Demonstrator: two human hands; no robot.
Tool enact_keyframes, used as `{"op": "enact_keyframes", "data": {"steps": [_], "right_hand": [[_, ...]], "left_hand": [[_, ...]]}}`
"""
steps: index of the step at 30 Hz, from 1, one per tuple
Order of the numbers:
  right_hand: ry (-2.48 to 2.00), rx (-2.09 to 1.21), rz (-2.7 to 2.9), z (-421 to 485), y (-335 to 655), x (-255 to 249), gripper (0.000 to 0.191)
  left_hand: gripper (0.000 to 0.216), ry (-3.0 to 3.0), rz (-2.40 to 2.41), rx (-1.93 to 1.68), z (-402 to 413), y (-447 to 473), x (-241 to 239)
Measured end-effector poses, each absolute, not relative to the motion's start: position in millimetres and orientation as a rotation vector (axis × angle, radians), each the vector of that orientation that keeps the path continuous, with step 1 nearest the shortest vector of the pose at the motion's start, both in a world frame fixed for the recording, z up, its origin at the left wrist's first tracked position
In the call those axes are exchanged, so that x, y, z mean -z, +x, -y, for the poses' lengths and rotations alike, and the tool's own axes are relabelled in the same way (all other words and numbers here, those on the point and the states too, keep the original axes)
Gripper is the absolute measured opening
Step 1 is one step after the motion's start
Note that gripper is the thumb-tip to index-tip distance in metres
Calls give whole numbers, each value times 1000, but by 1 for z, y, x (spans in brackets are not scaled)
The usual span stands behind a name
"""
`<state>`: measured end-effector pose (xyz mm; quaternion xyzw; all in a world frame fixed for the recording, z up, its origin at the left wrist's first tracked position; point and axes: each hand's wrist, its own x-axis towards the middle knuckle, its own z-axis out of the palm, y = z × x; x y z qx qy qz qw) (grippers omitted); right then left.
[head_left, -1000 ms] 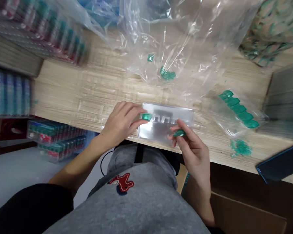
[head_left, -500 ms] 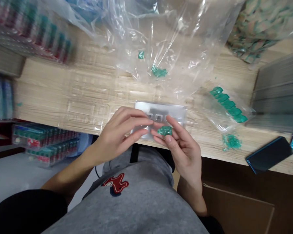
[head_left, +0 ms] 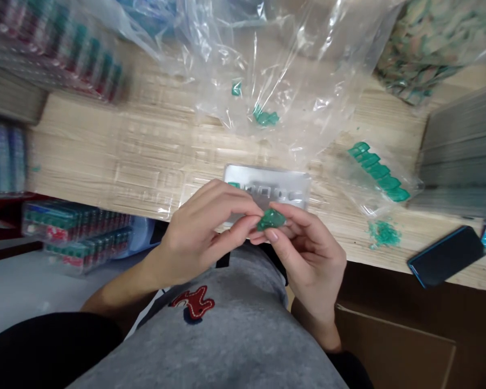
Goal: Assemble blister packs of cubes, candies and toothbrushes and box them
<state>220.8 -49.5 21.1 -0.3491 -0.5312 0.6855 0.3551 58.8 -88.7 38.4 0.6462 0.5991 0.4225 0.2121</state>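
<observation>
Both hands meet over the table's front edge, around a small translucent green plastic piece (head_left: 272, 218). My right hand (head_left: 314, 256) holds it between thumb and fingers. From the other side, my left hand (head_left: 210, 227) pinches its left end with thumb and forefinger. Just behind the hands lies a clear plastic tray (head_left: 267, 175) with square recesses, partly covered by them. A bit of green (head_left: 234, 185) shows at the tray's left end, above my left knuckles. The exact kind of the held piece cannot be made out.
A clear bag (head_left: 299, 70) with loose green pieces (head_left: 266, 116) spreads behind. To the right are a tray with a row of green pieces (head_left: 378, 171), green crumbs (head_left: 384, 234), a phone (head_left: 447, 256) and stacked clear trays (head_left: 461, 151). Packed trays (head_left: 65, 48) stand left.
My left hand has moved right and closed its fingertips on the green piece, which my right hand held before. A green bit in the tray has come into view.
</observation>
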Motion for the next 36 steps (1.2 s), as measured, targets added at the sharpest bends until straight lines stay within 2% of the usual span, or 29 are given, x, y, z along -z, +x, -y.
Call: {"op": "enact_keyframes", "data": {"steps": [6,11,21,27,31,36], "right_hand": [[-880,-1724,1337,48,221,-24,29],[-874,-1660,1451,50,222,-23,39],[-1078,-1448,1449,49,218,-18,13],[-879,-1683,1381,50,217,-18,19],[-924,-1600,1491,53,219,-22,25],[-909,-1498,1538,51,223,-24,38]], "left_hand": [[10,1454,-1586,-1336,90,63,-40],[6,1367,-1545,-1334,91,66,-45],[11,1719,-1415,-1134,93,60,-46],[25,1620,-1500,-1274,91,58,-36],[26,1564,-1450,-1136,90,57,-35],[24,1528,-1457,-1260,92,55,-35]]}}
